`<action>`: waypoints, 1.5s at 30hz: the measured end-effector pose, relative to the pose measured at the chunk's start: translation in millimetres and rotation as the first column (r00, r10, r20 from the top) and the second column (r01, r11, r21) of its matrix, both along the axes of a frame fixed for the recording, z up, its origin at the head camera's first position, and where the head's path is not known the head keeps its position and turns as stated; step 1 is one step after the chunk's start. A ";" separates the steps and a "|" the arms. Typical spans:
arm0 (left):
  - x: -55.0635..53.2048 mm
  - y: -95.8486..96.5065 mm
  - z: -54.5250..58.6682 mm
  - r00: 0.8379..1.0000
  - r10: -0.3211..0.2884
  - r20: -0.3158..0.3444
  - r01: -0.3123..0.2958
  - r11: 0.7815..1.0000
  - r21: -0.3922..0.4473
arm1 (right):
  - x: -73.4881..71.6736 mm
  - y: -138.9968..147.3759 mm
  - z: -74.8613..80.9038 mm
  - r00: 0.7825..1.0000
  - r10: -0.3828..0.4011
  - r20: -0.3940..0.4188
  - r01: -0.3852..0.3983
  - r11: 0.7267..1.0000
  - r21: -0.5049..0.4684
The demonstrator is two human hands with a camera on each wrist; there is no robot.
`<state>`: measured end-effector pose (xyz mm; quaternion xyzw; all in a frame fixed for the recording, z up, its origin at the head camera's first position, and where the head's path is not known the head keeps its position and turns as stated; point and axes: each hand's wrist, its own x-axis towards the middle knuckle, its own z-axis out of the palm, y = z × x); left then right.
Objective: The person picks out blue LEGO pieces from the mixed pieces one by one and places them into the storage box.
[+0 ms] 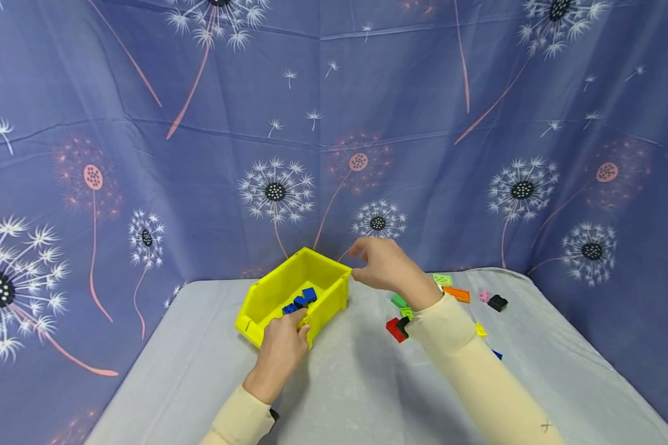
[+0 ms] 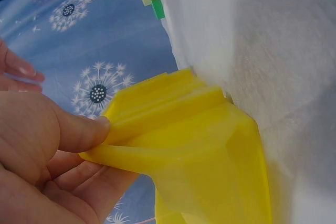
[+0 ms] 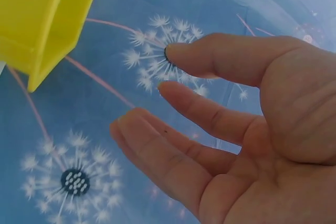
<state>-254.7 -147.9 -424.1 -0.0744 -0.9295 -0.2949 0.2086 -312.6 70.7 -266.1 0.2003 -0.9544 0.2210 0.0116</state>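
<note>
A yellow open-fronted bin stands on the cloth-covered table, with several blue toy bricks lying inside. My left hand grips the bin's near rim, thumb on one side and fingers on the other, as the left wrist view shows. Just off the bin's far right corner is my right hand, raised above the table. Its thumb and fingers are parted and hold nothing in the right wrist view, with the bin's edge a short way off.
Loose bricks lie right of the bin: a red brick, green bricks, an orange brick, a black brick, a yellow brick and a blue brick. My right forearm partly covers this group. A dandelion-print curtain encloses the table.
</note>
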 end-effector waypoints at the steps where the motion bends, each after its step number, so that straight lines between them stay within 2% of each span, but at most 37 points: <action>1: 0.2 0.0 0.2 1.000 0.001 -0.001 -0.001 1.000 0.000 | 1.6 4.0 -1.2 1.000 -0.008 0.006 0.008 1.000 0.001; 12: 0.6 -0.2 0.6 1.000 -0.004 0.010 0.004 1.000 0.003 | 12.1 57.3 -23.6 0.997 -0.072 0.006 0.072 0.997 0.027; 16: 0.1 -0.1 0.2 1.000 -0.002 0.012 0.002 1.000 0.002 | 15.2 79.4 -35.1 0.996 -0.089 0.028 0.088 0.995 0.048; 24: -1.7 1.2 0.3 0.999 -0.015 -0.037 0.014 1.000 -0.010 | 16.5 125.6 -63.8 0.995 -0.101 0.027 0.097 0.987 0.127; 32: 0.7 0.4 0.2 1.000 -0.012 -0.027 0.011 1.000 -0.007 | 20.0 163.0 -87.3 0.986 -0.144 0.088 0.127 0.976 0.178; 40: 0.2 0.6 0.5 1.000 -0.011 -0.028 0.010 1.000 -0.004 | 18.2 191.3 -114.2 0.962 -0.211 0.170 0.169 0.958 0.231; 45: -0.4 0.9 -0.1 1.000 -0.008 -0.027 0.008 1.000 -0.009 | 19.0 202.6 -127.1 0.960 -0.211 0.182 0.159 0.951 0.265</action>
